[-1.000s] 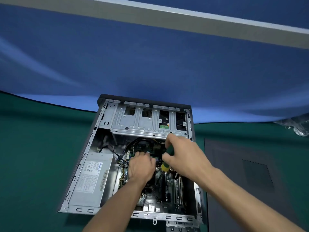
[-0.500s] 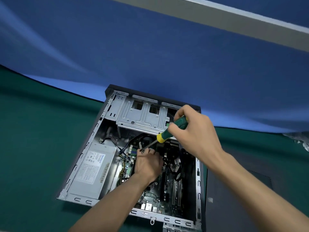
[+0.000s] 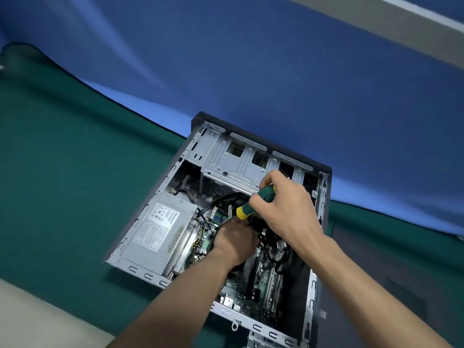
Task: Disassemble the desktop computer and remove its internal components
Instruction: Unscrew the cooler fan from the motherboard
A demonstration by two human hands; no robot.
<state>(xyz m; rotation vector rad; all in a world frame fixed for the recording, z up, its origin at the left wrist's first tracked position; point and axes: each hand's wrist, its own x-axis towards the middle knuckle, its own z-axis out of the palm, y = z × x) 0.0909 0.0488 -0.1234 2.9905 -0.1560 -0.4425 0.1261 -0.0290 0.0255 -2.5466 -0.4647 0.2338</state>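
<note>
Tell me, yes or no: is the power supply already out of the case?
No, the silver power supply sits inside the open case, beside the left hand.

Screwdriver handle [image 3: 261, 199]: dark green grip, yellow collar. Computer case [image 3: 325, 197]: dark grey outer shell, bare silver metal frame inside. Power supply [image 3: 160, 228] at 9 o'clock in case: silver-grey, white label with black print. Motherboard [image 3: 261, 277] at 6 o'clock: green, black slots, black cables. Drive cage [image 3: 226, 162] at 12 o'clock: silver. Tabletop [image 3: 62, 172]: dark green cloth. Backdrop [image 3: 251, 59]: blue fabric. Side panel [image 3: 376, 272] at 3 o'clock: dark grey.
</note>
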